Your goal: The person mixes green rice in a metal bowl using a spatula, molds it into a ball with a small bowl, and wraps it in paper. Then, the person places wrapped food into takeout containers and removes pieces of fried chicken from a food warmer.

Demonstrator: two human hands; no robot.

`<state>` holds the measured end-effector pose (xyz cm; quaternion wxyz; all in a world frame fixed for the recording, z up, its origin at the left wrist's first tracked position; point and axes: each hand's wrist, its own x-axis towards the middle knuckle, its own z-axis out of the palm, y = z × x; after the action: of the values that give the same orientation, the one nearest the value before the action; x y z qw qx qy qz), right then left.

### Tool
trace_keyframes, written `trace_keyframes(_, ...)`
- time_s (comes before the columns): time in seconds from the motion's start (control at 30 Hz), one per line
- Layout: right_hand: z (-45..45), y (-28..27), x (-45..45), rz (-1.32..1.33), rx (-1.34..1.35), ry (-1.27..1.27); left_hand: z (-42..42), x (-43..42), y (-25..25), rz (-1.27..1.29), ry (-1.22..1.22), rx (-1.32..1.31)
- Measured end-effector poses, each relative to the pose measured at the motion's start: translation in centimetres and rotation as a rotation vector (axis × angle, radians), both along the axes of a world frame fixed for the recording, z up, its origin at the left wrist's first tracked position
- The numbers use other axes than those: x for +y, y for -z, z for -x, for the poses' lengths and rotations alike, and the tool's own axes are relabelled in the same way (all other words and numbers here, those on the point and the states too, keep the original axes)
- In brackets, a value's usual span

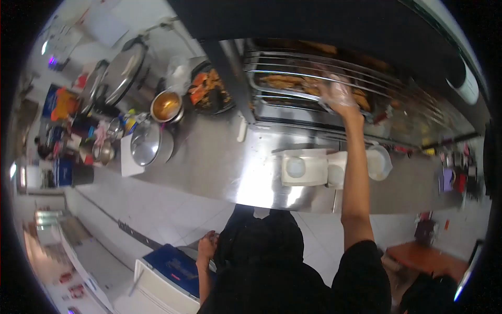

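Observation:
My right hand (337,94), in a clear plastic glove, reaches into a dark-framed rack cabinet (225,68). Its fingers are stretched out over a tray of browned food pieces (287,82), among the metal wire shelves (293,65). Blur and glare hide whether the fingertips touch the food. Low beside my dark clothing hangs my left hand (208,243), near a blue-topped box (175,269). Its fingers are small and blurred, and I see nothing in it.
On the steel counter (209,162) below my right arm stand white containers (308,178) and a round tub (379,162). Leftward are a lidded pot (149,146), a metal bowl (167,107) and a black pan of orange and brown food (206,91).

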<state>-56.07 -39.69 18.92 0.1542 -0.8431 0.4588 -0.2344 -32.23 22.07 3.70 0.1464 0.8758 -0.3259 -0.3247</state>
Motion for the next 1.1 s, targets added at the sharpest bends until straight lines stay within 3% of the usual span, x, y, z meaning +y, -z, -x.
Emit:
trace_keyframes(0.07,0.1,-0.3,0.8,0.12,0.097,0.028,0.2,-0.2,-0.2,-0.003,-0.039,0.015)
trace_keyframes(0.17,0.2,-1.5,1.7,0.002,0.063,0.026,0.4,-0.2,0.2,-0.048,-0.052,0.004)
trace_keyframes(0.27,0.8,-0.7,2.4,0.09,-0.129,-0.089,0.6,-0.6,-0.1,-0.038,-0.094,-0.003)
trace_keyframes(0.33,1.7,1.6,2.4,0.459,-0.233,-0.239,0.5,-0.3,0.3,0.002,-0.119,-0.02)
trace_keyframes(0.37,1.8,1.9,3.1,0.462,-0.231,-0.269,0.4,-0.2,0.5,0.033,-0.126,-0.038)
trace_keyframes(0.43,2.2,2.1,4.5,0.646,-0.269,-0.167,-0.3,-0.4,0.7,0.023,-0.205,0.046)
trace_keyframes(0.6,2.5,0.6,10.4,0.677,-0.343,-0.048,-2.4,-2.3,-2.0,0.013,-0.189,0.0)
trace_keyframes(0.63,2.3,2.1,13.5,0.494,-0.559,0.067,-3.3,-3.6,-2.2,0.054,-0.191,0.01)
trace_keyframes(0.73,2.2,5.3,20.5,0.329,-0.438,0.27,-5.6,-8.3,-2.5,0.178,-0.155,0.045)
trace_keyframes(0.8,-2.5,3.0,25.3,-0.33,-1.03,0.301,-7.6,-12.6,-3.2,0.331,-0.044,0.097)
trace_keyframes(0.87,-6.8,1.7,28.1,-0.774,-1.253,0.327,-9.9,-18.2,-2.2,0.43,0.069,0.113)
trace_keyframes(0.9,-7.8,4.7,29.6,-0.807,-1.333,0.347,-11.2,-20.8,-0.3,0.472,0.134,0.073)
trace_keyframes(0.93,-9.9,3.8,30.0,-1.069,-1.452,0.283,-12.3,-23.9,-1.0,0.498,0.072,0.132)
trace_keyframes(0.97,-12.8,3.9,30.3,-1.119,-1.373,0.417,-13.3,-27.4,-1.7,0.524,0.013,0.194)
trace_keyframes(1.1,-22.4,5.7,28.4,-1.163,-1.302,0.439,-17.2,-39.2,-2.1,0.844,-0.066,-0.171)
